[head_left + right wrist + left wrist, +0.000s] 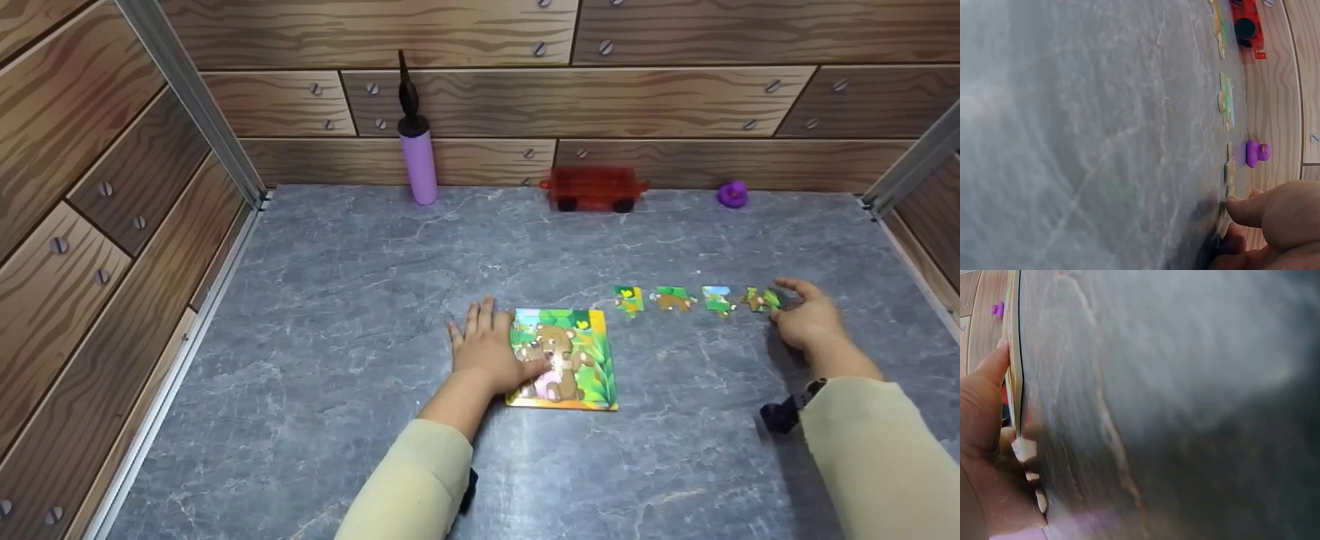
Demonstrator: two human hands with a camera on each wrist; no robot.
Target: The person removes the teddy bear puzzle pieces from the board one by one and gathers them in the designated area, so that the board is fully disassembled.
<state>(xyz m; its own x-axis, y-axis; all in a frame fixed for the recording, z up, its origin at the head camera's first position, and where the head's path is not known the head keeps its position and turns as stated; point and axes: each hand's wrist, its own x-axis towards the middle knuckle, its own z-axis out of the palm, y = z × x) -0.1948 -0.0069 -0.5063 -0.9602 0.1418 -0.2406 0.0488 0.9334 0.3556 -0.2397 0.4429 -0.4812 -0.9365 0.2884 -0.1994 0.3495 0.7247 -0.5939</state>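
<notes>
My left hand (489,356) lies palm down with fingers spread over the left edge of a square bear picture puzzle (600,367). Its thumb rests on the picture; in the left wrist view the thumb (995,363) lies along the puzzle's edge (1016,382). To the right, my right hand (814,322) pinches a jigsaw piece (771,300) at the right end of a row, thumb and index finger at its edge. In the right wrist view the right hand (1280,225) partly hides that piece. The row's other jigsaw pieces (673,298) lie flat on the table.
At the back wall stand a purple hand pump (420,165) with a black nozzle, a red toy wagon (596,187) and a small purple duck (733,194). Wood-patterned panels (450,97) enclose the grey marbled table (337,337) at the back and sides.
</notes>
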